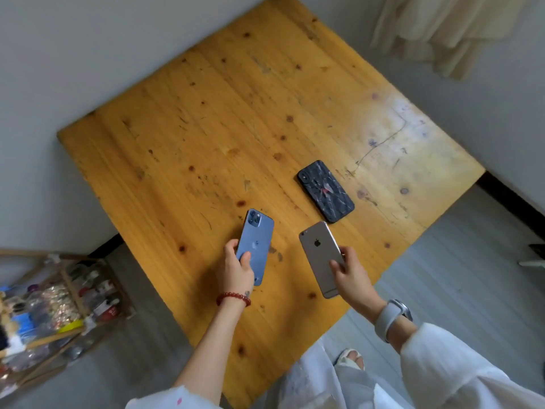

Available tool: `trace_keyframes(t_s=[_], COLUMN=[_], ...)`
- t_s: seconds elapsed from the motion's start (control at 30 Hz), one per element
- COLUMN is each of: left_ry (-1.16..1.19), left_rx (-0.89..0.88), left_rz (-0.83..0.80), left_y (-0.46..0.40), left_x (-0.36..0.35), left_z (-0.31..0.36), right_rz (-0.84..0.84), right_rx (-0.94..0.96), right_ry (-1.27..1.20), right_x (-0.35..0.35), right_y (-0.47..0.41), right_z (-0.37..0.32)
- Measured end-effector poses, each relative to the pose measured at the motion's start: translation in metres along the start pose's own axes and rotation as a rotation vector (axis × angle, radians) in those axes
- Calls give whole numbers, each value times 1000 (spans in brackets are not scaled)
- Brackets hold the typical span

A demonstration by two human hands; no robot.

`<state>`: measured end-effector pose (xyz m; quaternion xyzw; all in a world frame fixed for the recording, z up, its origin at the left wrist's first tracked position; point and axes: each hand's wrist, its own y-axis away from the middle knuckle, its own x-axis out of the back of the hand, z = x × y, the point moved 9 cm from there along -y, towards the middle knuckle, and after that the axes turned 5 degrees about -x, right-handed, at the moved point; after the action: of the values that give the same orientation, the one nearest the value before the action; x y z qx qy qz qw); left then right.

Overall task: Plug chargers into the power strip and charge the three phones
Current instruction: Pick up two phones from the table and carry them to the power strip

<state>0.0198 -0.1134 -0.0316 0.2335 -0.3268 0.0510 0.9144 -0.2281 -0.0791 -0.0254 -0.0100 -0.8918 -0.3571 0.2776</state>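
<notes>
My left hand (237, 268) grips a blue phone (256, 240) by its lower end, back side up, just above the wooden table (206, 128). My right hand (351, 274) holds a grey phone (320, 252) the same way, back up, near the table's front edge. A third phone in a dark patterned case (326, 191) lies flat on the table beyond the grey one, touched by neither hand. No charger or power strip is in view.
The table stands against grey walls at the left and back. A wooden rack (56, 302) crammed with bottles and packets sits on the floor at the left. A cream curtain (442, 31) hangs at the top right. Grey floor lies to the right.
</notes>
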Motion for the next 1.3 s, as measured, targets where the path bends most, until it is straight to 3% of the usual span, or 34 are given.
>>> trace_keyframes(t_s=[0.13, 0.37, 0.6, 0.8, 1.0, 1.3], left_ry=[152, 96, 45, -73, -325, -432], left_rx=[-78, -351, -562, -702, -908, -1072], left_rz=[-76, -395, -808, -1194, -1543, -1862], left_y=[38, 133, 348, 570, 763, 1022], left_x=[-36, -158, -337, -473, -577, -717], left_z=[49, 175, 249, 249, 224, 194], right_rz=[154, 439, 829, 1158, 1477, 1725], right_rx=[10, -21, -272, -540, -756, -981], right_ry=[-162, -430, -709, -979, -1207, -1350], right_x=[54, 168, 266, 289, 269, 299], right_y=[27, 102, 249, 406, 534, 672], right_z=[33, 148, 369, 553, 677, 860])
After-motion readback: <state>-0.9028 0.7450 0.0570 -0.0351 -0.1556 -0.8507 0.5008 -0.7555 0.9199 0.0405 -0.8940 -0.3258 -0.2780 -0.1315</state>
